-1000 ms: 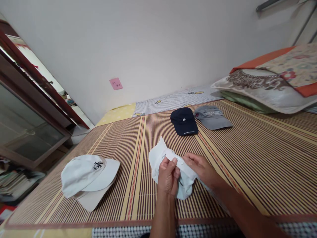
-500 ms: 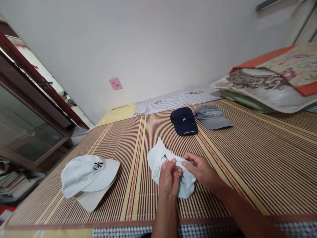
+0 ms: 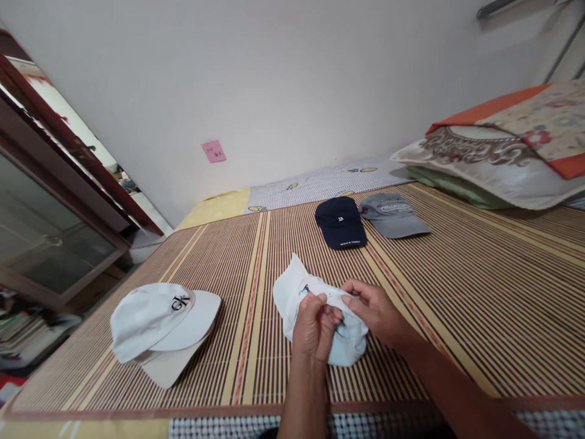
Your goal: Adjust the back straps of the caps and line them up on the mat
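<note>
– Left hand point(image 3: 315, 326) first: what's it got?

– It's pinching the band of a pale cap point(image 3: 350, 342), thumb uppermost, other fingers curled in. The forearm rises almost straight from the near edge.

– And the right hand point(image 3: 377, 314)?

– On the cap's other side, forearm slanting in from the right, thumb and forefinger closed on the same band (how tightly, I can't tell from where I stand). The cap is tipped between them, brim pointing away and leftward, above the striped mat point(image 3: 479, 292); whether it touches the mat I can't make out.

– How far along, would you say?

– Partway, I'd judge: this cap is in both hands, not yet let go, its crown slumped and creased. No hand is on the others. Left of it, a white cap point(image 3: 150, 320) lies over a beige brim point(image 3: 170, 367); farther back, a navy cap point(image 3: 340, 222) and a grey cap point(image 3: 393, 216) sit side by side.

– Beyond those?

– A pillow point(image 3: 479, 161) on the right, then a pink note point(image 3: 213, 151) on the wall point(image 3: 320, 79)
</note>
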Demonstrator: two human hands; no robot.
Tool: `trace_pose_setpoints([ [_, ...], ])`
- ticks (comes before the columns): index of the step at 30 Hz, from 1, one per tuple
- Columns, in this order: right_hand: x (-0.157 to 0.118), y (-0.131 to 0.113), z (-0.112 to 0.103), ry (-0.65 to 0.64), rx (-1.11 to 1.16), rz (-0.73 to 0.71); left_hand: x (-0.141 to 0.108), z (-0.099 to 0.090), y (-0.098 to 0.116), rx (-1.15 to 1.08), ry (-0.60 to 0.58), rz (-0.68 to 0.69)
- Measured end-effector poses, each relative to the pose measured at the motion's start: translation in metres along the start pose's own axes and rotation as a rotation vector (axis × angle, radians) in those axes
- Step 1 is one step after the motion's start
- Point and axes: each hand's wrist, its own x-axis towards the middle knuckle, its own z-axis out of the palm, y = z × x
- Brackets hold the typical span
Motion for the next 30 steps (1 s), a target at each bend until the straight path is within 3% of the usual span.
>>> trace_pose_setpoints([
  [15, -0.0001, -0.0067, -0.0018, 0.035, -0.196, -0.101, 0.0023, 0.0040, -0.0002, 0.032, 0.034, 0.012],
  [30, 0.0036, -0.0008, 0.0057, 0.090, -0.075, 0.008, 0.0039, 0.0086, -0.0044, 0.068, 0.094, 0.073],
])
